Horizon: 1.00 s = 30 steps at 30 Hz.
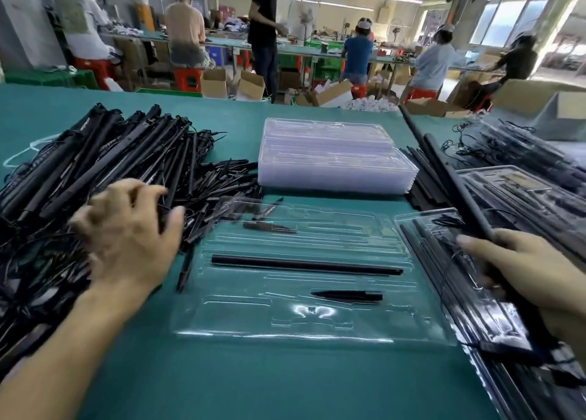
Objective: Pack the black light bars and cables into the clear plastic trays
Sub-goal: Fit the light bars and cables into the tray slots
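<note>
A clear plastic tray [222, 327] lies on the green table in front of me. It holds one long black light bar [304, 264], a short black piece [348, 295] and two small pieces near its far edge. My right hand [520, 261] grips a long black bar [444, 169] that slants up and away over the trays on the right. My left hand [126, 235], blurred, reaches with curled fingers into the big pile of black bars and cables [95, 172] on the left; what it holds is unclear.
A stack of empty clear trays [333, 156] stands behind the open tray. Filled trays [520, 191] and loose bars lie at the right. A grey carton [558, 115] sits at the far right. People work at benches beyond the table.
</note>
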{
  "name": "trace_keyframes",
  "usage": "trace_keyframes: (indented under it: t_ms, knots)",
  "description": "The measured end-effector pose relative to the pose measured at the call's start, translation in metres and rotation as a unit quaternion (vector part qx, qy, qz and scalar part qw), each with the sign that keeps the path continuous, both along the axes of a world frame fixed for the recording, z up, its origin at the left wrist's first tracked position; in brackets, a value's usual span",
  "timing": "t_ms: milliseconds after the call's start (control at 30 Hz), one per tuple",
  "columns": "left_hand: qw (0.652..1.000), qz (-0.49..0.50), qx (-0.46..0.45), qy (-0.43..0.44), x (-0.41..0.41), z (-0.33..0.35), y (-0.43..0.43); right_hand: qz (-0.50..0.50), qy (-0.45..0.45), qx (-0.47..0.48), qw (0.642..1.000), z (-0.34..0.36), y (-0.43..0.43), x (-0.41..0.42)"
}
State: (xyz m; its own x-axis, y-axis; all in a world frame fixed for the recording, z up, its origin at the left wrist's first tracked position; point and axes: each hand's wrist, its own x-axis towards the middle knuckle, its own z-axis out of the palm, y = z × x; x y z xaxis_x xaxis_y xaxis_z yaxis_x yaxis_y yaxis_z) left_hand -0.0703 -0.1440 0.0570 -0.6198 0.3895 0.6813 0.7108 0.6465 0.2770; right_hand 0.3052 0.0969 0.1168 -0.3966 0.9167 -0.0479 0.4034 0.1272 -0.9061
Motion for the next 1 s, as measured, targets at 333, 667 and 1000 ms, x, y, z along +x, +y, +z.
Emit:
trace_keyframes:
  t_ms: [333, 667, 1000]
  knots:
    - [0.667, -0.437, 0.062, -0.600, 0.221, 0.017, 0.109, -0.033, 0.110, 0.020, 0.993, -0.047, -0.058, -0.053]
    - [0.548, -0.415, 0.242, -0.685, 0.224, 0.010, 0.130, -0.101, 0.125, 0.209, 0.965, -0.035, -0.029, -0.029]
    - [0.519, -0.403, 0.456, -0.601, 0.229, 0.027, 0.133, -0.372, 0.077, 0.269, 0.885, 0.009, 0.093, 0.027]
